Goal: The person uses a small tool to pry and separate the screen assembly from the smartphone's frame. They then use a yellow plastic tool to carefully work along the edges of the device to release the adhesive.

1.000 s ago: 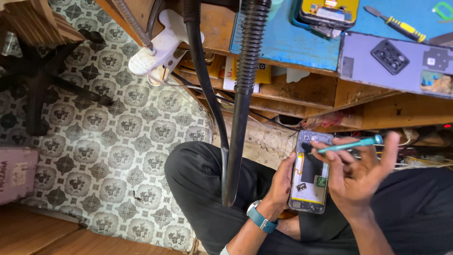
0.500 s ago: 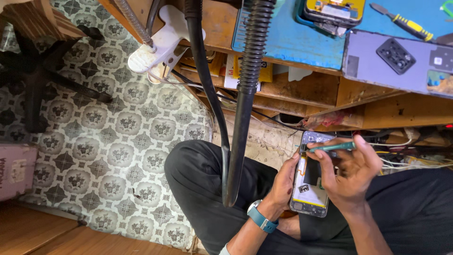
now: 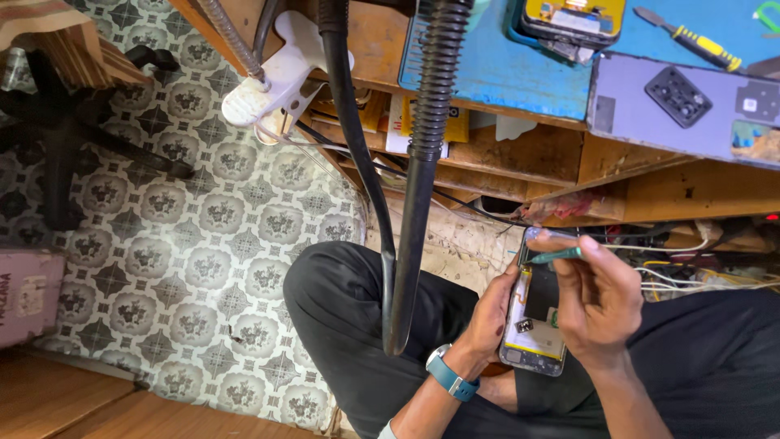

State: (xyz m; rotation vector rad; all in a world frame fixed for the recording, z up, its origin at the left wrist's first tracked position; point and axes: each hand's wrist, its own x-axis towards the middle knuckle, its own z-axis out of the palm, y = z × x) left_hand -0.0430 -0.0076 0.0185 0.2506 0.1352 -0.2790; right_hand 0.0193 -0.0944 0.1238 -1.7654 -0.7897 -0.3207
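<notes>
Over the person's lap, below the edge of a wooden workbench (image 3: 650, 191), the left hand (image 3: 487, 317) is closed around the side of an opened phone (image 3: 536, 313), holding it upright with its back cover off and the insides facing up. A blue watch (image 3: 451, 375) sits on that wrist. Just beside it, the right hand (image 3: 597, 301) pinches a thin teal tool (image 3: 556, 255) between thumb and fingers, the tool lying across the top end of the phone and touching it. Black trousers (image 3: 341, 309) cover the bent knees beneath both hands. On the bench top lie a blue mat (image 3: 504, 69), a grey phone back cover (image 3: 642, 110) with a black camera piece on it, and a yellow-handled screwdriver (image 3: 691, 41). A black ribbed hose (image 3: 426, 146) hangs down in front of the bench, and a white clamp (image 3: 276, 77) grips the bench edge at left. Patterned tiles (image 3: 187, 228) cover the floor, and loose wires (image 3: 699, 260) trail under the bench at right
</notes>
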